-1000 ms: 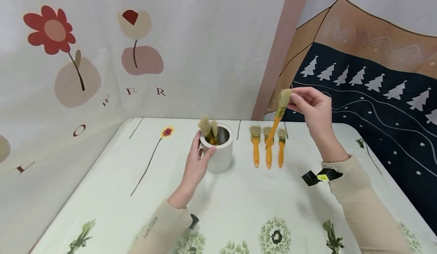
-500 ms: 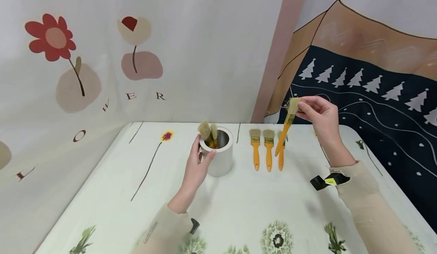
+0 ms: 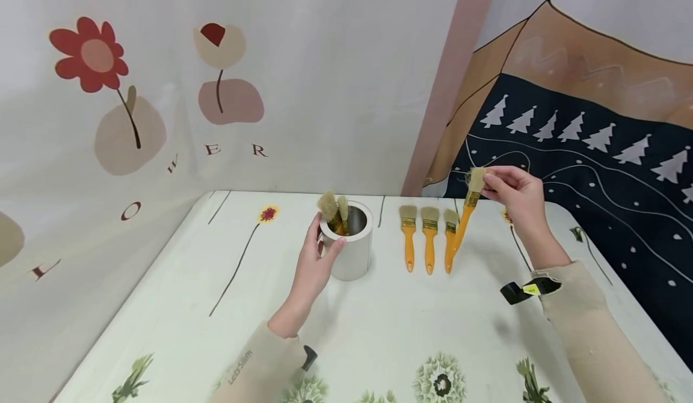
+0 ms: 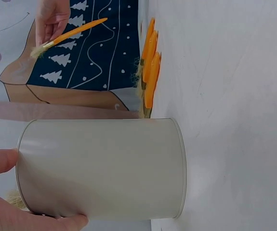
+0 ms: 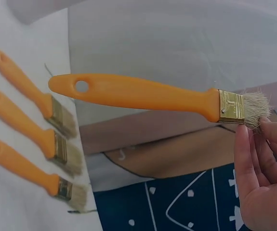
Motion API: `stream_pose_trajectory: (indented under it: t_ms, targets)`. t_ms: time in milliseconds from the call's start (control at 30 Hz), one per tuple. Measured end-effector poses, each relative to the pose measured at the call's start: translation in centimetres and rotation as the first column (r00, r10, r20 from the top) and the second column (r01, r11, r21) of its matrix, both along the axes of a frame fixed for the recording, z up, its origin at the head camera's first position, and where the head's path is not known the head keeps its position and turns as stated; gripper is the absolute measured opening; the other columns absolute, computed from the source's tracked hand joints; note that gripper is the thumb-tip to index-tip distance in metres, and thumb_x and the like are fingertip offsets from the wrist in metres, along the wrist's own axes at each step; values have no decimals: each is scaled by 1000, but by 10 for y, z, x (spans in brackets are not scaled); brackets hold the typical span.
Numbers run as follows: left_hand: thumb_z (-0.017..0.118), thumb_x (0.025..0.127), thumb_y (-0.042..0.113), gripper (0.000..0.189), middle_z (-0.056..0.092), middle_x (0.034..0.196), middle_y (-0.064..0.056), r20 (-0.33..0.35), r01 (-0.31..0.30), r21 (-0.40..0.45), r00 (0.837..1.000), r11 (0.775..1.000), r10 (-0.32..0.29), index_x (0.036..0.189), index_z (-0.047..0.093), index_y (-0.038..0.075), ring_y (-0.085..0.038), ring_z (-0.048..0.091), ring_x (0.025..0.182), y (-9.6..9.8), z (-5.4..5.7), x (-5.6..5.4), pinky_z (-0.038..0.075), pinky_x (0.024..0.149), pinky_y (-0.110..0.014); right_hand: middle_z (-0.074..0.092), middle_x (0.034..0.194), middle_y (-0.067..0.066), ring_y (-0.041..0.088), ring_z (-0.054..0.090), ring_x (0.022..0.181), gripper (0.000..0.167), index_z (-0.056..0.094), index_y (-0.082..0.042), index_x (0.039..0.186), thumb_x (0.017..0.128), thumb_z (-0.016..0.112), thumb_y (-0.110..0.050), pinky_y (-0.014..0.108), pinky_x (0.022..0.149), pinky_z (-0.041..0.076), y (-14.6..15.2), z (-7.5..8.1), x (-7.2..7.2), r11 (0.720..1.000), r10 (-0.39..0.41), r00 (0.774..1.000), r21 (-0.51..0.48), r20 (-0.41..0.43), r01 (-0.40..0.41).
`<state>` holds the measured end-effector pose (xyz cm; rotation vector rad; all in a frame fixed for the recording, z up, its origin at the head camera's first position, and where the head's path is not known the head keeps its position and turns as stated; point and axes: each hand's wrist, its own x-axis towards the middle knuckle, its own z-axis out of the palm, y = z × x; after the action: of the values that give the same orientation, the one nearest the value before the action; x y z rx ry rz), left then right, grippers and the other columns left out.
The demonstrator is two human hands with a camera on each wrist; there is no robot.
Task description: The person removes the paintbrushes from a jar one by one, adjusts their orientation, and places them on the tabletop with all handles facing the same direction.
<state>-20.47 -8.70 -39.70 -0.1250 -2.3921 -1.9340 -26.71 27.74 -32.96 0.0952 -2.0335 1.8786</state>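
My right hand (image 3: pixel 517 197) pinches a paintbrush (image 5: pixel 138 94) by its bristles. Its orange handle hangs down above the table and has a hole near the end. Three more paintbrushes (image 3: pixel 430 240) lie side by side on the table, bristles toward the back edge; the held handle overlaps the rightmost one in the head view. With thumb and fingers, my left hand (image 3: pixel 315 263) grips the left side of a white cylindrical container (image 4: pixel 104 168) near its rim. Brushes (image 3: pixel 334 210) stand inside it, bristles up, leaning left; their handles are mostly hidden.
A white tablecloth (image 3: pixel 368 325) with printed flowers covers the table. Behind it hangs a pale curtain (image 3: pixel 325 90) with flower prints. A dark blue cloth (image 3: pixel 595 168) with white trees hangs at the right. Cameras are strapped on both wrists.
My right hand has moved right and down with the paintbrush, from over the middle lying brush to beside the rightmost one. The left hand stays on the container.
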Motion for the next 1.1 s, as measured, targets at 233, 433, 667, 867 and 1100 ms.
stream_pose_trajectory:
  t_ms: [233, 433, 667, 867, 1100]
  targets:
    - [59, 101, 24, 79, 10, 168, -14, 3, 1, -3, 1000, 1000, -1, 160, 11, 8, -35, 13, 156, 2, 1, 1, 21, 126, -52, 72, 91, -19, -4, 69, 79, 14, 71, -13, 107, 94, 68, -12, 11, 70, 58, 12, -12, -6, 1000, -20, 998, 25, 63, 19]
    - [60, 101, 23, 78, 11, 168, -14, 3, -7, 1, 1000, 1000, 7, 160, 11, 7, -35, 14, 155, 2, 5, 2, 21, 126, -52, 71, 90, -21, -6, 69, 77, 11, 71, -14, 105, 94, 68, -14, 11, 69, 58, 19, -20, -11, 999, -21, 995, 51, 92, 17]
    - [60, 101, 23, 78, 11, 168, -15, -1, -6, -10, 1000, 1000, 6, 160, 11, 6, -35, 13, 155, 1, 5, 3, 22, 126, -52, 67, 86, -25, -9, 67, 77, 8, 70, -20, 103, 96, 66, -18, 11, 70, 59, 29, -40, -20, 990, -60, 985, 135, 163, 38]
    - [60, 101, 24, 79, 10, 168, -15, 0, -2, -11, 1000, 1000, 2, 160, 11, 6, -35, 13, 155, 1, 5, 3, 22, 126, -52, 67, 93, -19, -4, 67, 80, 31, 71, -15, 116, 93, 70, -35, 13, 70, 60, 61, -94, -60, 973, -133, 965, 215, 224, 84]
    - [60, 100, 25, 79, 10, 168, -15, 4, -5, -15, 1000, 1000, 5, 160, 11, 6, -35, 12, 155, 1, 5, 4, 22, 126, -52, 66, 92, -18, -4, 67, 78, 40, 70, -16, 120, 90, 70, -42, 13, 66, 60, 89, -142, -96, 964, -144, 962, 250, 232, 84]
